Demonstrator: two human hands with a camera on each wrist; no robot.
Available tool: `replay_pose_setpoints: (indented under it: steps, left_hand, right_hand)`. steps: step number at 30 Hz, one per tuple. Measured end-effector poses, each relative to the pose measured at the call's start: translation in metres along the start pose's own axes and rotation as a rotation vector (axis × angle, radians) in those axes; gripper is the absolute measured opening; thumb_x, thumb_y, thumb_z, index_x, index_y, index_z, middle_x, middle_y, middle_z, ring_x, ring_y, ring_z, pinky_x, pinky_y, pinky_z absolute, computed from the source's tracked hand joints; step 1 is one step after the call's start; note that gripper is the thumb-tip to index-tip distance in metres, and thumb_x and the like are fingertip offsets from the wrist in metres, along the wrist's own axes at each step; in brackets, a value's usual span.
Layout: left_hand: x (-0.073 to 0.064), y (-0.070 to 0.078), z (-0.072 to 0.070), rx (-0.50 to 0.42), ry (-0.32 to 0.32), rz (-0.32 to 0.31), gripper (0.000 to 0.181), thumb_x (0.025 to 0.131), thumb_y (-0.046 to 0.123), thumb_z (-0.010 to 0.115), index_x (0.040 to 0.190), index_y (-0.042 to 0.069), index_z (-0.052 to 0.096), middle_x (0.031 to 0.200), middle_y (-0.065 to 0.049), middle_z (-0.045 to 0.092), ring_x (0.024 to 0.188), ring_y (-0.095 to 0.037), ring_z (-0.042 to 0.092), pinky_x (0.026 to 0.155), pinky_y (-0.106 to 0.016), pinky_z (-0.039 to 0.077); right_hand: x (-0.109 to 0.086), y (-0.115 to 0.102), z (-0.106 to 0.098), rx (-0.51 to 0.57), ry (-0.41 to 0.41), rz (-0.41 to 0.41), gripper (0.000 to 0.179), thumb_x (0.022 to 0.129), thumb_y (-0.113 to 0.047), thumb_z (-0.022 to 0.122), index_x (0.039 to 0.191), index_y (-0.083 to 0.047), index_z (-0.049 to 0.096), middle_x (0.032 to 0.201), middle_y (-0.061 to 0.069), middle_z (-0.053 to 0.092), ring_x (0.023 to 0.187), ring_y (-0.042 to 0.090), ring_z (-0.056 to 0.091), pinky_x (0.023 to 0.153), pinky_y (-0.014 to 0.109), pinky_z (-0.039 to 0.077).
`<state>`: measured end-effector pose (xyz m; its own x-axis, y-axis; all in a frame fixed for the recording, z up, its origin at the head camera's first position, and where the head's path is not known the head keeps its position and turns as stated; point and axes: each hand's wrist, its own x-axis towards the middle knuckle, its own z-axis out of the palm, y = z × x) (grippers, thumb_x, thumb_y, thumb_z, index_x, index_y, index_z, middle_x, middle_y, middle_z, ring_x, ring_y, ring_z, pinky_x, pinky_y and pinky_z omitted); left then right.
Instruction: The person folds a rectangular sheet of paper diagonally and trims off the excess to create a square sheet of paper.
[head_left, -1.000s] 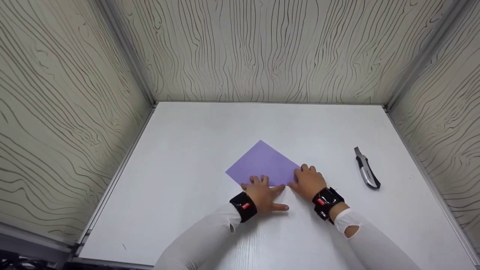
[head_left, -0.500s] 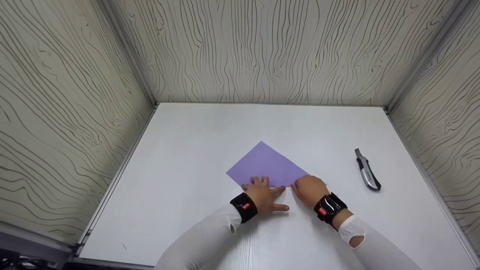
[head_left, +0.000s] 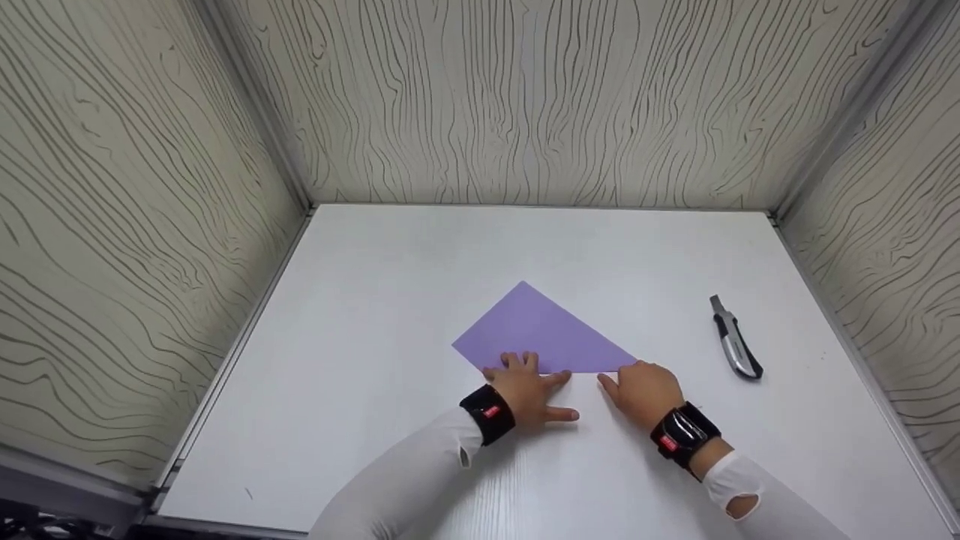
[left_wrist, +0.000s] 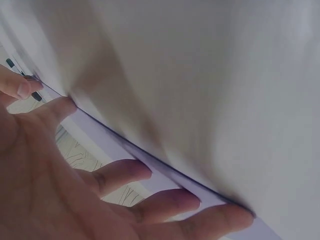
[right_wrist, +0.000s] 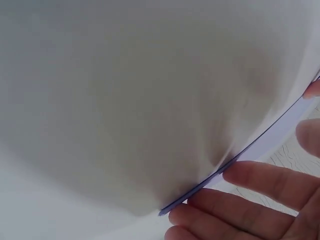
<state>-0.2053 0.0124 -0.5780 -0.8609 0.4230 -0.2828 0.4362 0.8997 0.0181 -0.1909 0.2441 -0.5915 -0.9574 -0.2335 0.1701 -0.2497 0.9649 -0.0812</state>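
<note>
A purple sheet of paper (head_left: pixel 544 326) lies on the white table, one corner pointing to the far side and a straight edge facing the person. In the right wrist view this near edge looks folded, a thin dark purple line. The left hand (head_left: pixel 525 394) rests across the near edge with fingers spread, fingertips pressing the paper; its thumb lies out on the table. At the paper's right corner the right hand (head_left: pixel 649 394) touches the same edge. Its fingers, fairly straight in the right wrist view, press the edge (right_wrist: pixel 192 192) near its end.
A grey and black utility knife (head_left: pixel 735 339) lies to the right of the paper, blade end showing at the far tip. Wood-patterned panels (head_left: pixel 525 105) stand behind and on both sides of the table (head_left: pixel 390 262). Both wrists wear black bands.
The right hand has slid rightward along the paper's near edge to the right corner, uncovering more of the sheet. The left hand and the knife have stayed in place.
</note>
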Motion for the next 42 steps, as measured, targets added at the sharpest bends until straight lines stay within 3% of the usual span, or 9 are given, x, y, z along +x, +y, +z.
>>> replay_pose_setpoints:
  steps: [6,16,26,32,37,42]
  left_hand:
    - [0.0,-0.002,0.0,-0.012,-0.007,-0.003,0.084,0.087,0.099,0.044,0.162,0.064,0.032,0.17,-0.015,0.044,0.15,-0.053,0.046,0.101,-0.078,0.053]
    - [0.005,-0.002,0.002,-0.058,-0.005,-0.006,0.074,0.094,0.093,0.04,0.161,0.063,0.037,0.17,-0.015,0.044,0.15,-0.054,0.045,0.104,-0.081,0.05]
    - [0.003,-0.01,-0.01,-0.203,-0.051,-0.001,0.065,0.098,0.085,0.049,0.156,0.056,0.053,0.171,-0.013,0.043,0.15,-0.048,0.044,0.108,-0.081,0.046]
    - [0.006,-0.01,-0.009,-0.178,-0.045,0.0,0.067,0.097,0.087,0.047,0.156,0.057,0.051,0.168,-0.013,0.045,0.149,-0.048,0.046,0.104,-0.08,0.05]
    - [0.007,-0.012,-0.012,-0.163,-0.036,0.018,0.064,0.099,0.085,0.046,0.155,0.056,0.053,0.162,-0.013,0.049,0.145,-0.046,0.049,0.103,-0.079,0.051]
    - [0.006,-0.016,-0.014,-0.147,-0.029,0.047,0.064,0.101,0.082,0.045,0.156,0.051,0.054,0.156,-0.013,0.055,0.139,-0.045,0.053,0.102,-0.077,0.053]
  right_hand:
    - [0.003,0.008,0.003,0.022,-0.027,-0.017,0.057,0.106,-0.038,0.069,0.058,-0.009,0.056,0.054,0.001,0.046,0.051,0.019,0.046,0.048,0.04,0.047]
    - [0.006,0.016,-0.002,0.092,0.009,-0.048,0.06,0.108,-0.036,0.067,0.055,-0.012,0.054,0.05,-0.002,0.044,0.048,0.018,0.047,0.05,0.041,0.049]
    - [0.009,0.016,-0.004,0.139,-0.031,0.034,0.054,0.109,-0.034,0.065,0.065,-0.002,0.069,0.062,0.007,0.056,0.056,0.02,0.049,0.054,0.039,0.047]
    - [0.005,0.016,-0.002,0.106,-0.025,0.077,0.052,0.108,-0.031,0.064,0.068,0.001,0.069,0.062,0.011,0.06,0.057,0.026,0.058,0.057,0.048,0.055]
    - [0.004,0.016,-0.001,0.094,0.031,0.032,0.047,0.107,-0.022,0.065,0.065,0.002,0.066,0.063,0.014,0.059,0.056,0.029,0.058,0.055,0.049,0.054]
    - [0.005,0.02,-0.001,0.138,0.017,0.028,0.046,0.105,-0.019,0.066,0.063,-0.002,0.062,0.061,0.009,0.056,0.055,0.024,0.054,0.056,0.048,0.052]
